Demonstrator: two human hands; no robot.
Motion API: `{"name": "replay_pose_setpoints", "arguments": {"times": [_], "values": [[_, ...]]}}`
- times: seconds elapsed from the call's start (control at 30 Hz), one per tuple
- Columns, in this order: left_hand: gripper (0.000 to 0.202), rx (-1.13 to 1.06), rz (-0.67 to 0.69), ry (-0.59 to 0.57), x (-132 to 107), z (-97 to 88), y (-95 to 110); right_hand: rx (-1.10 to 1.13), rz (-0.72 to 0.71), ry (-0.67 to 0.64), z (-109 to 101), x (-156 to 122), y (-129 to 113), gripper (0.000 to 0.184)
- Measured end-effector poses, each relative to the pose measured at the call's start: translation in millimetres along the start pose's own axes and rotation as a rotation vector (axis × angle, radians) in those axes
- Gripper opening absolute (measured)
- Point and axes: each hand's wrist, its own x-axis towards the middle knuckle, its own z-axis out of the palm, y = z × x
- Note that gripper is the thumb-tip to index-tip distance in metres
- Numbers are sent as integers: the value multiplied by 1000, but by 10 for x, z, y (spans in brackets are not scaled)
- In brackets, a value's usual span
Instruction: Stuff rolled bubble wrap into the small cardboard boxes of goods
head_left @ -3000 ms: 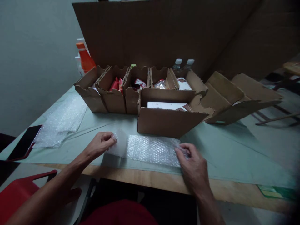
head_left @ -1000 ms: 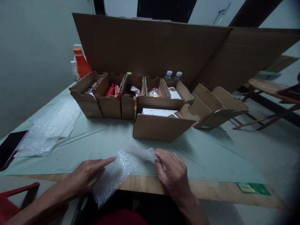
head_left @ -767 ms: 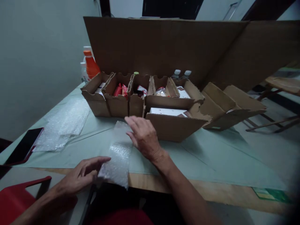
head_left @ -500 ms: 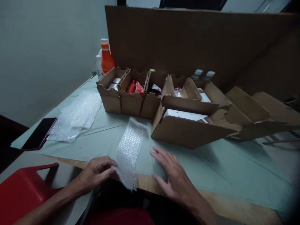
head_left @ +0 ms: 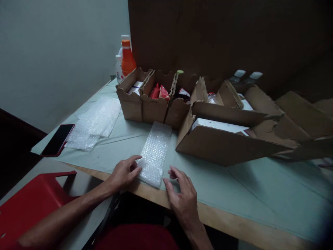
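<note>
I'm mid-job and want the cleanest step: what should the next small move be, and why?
I'd probably bring the bare right hand onto the near right corner of the clear, rectangular plastic bubble-wrap strip: its fingers are open beside that corner, while the bare left hand is at the strip's left edge.

Makeshift packing corner here, plain wall (head_left: 59, 52) upper left, cardboard bins (head_left: 154, 111) mid-frame, bubble wrap (head_left: 156, 147) near centre, red stool (head_left: 33, 199) lower left.

Phone (head_left: 58, 139) on the cloth (head_left: 221, 184) — red stool (head_left: 31, 198) below — orange bottle (head_left: 128, 60) farther back.
</note>
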Motion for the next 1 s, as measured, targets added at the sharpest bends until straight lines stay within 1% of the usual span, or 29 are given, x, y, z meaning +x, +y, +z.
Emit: {"name": "replay_pose_setpoints", "arguments": {"times": [0.07,0.1,0.17,0.23,0.3,0.33,0.4,0.43,0.47,0.5,0.57,0.63,0.67,0.7,0.77,0.83,0.87,0.93,1.0], "values": [[47,29,-1,10,25,27,-34,-65,-144,-67,-36,-42,-60,27],[48,46,5,11,28,36,-47,-90,-187,-128,-21,-54,-95,27],[47,77,32,12,13,35,-63,-132,-221,-238,60,-55,-147,28],[43,106,108,50,-38,2,-62,-151,-217,-272,156,-26,-156,26],[41,137,251,100,-121,-58,-43,-114,-194,-245,211,20,-136,21],[41,151,332,107,-166,-91,-31,-79,-173,-243,215,46,-122,19],[40,173,467,68,-237,-140,-11,-3,-120,-276,190,100,-95,18],[37,175,501,41,-254,-151,-8,29,-90,-304,168,124,-84,17],[33,172,505,23,-254,-150,-12,50,-57,-328,146,146,-73,17],[30,164,481,20,-237,-137,-22,56,-27,-337,127,161,-63,18],[29,148,377,38,-160,-85,-55,22,7,-278,98,171,-48,19],[30,162,283,57,-57,-19,-95,-42,-24,-169,83,155,-44,21],[30,184,265,59,-8,13,-113,-71,-60,-128,80,142,-47,22],[30,214,267,63,33,40,-127,-93,-99,-121,81,130,-52,23],[30,273,301,93,76,75,-140,-125,-156,-193,96,120,-63,25],[31,288,364,145,61,75,-135,-145,-178,-280,123,135,-68,26],[32,282,406,164,34,62,-126,-143,-178,-299,135,148,-67,25],[34,261,503,148,-45,18,-105,-112,-160,-295,145,172,-63,22],[35,233,571,83,-126,-29,-87,-62,-121,-306,127,181,-62,22]]}}
